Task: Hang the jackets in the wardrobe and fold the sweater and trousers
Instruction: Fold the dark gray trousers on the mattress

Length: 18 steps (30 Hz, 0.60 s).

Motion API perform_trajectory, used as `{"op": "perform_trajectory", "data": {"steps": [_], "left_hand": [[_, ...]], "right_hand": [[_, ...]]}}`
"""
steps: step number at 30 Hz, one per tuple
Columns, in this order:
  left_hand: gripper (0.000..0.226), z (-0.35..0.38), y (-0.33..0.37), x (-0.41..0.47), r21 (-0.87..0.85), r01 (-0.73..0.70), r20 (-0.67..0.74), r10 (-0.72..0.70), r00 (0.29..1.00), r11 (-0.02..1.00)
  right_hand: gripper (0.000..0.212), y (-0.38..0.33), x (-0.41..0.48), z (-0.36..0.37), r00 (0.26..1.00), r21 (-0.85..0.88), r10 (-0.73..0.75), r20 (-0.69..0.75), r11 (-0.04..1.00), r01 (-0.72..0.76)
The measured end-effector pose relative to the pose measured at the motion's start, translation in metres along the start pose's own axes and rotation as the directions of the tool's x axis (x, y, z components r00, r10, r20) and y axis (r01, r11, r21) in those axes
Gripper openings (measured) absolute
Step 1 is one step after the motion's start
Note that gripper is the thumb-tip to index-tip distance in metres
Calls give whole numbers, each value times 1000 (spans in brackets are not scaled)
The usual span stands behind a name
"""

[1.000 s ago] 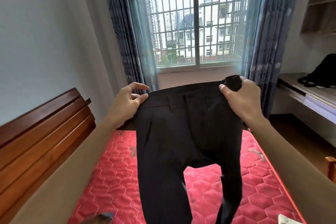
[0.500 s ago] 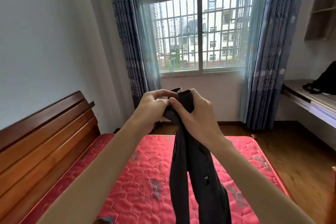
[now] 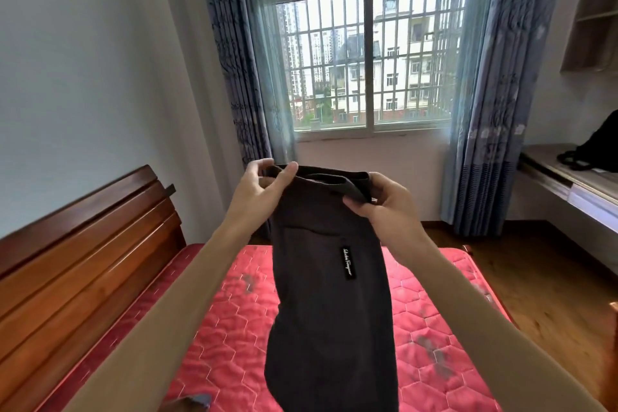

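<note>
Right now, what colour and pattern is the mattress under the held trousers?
Red, quilted in a hexagon stitch pattern, with some dark stains; the mattress shows best in the head view.

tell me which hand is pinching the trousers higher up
The left hand: its grip is at the very top edge of the trousers, at the waistband, while the right hand pinches the opposite end lower down.
</note>
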<state>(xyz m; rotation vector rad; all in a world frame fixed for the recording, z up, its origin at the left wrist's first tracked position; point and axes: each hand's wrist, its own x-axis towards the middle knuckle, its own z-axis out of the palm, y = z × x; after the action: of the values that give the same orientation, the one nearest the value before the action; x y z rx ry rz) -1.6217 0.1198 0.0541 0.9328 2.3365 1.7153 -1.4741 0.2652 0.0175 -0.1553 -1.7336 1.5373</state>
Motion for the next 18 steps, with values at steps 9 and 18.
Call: {"op": "perform_trajectory", "data": {"steps": [9, 18], "left_hand": [[47, 7, -47, -8, -324, 207, 282, -115, 952, 923], [34, 5, -24, -5, -428, 188, 174, -123, 977, 884]], "right_hand": [[48, 5, 6, -20, 963, 451, 192, 187, 855, -258], [39, 2, 12, -47, 905, 52, 403, 138, 909, -413]]}}
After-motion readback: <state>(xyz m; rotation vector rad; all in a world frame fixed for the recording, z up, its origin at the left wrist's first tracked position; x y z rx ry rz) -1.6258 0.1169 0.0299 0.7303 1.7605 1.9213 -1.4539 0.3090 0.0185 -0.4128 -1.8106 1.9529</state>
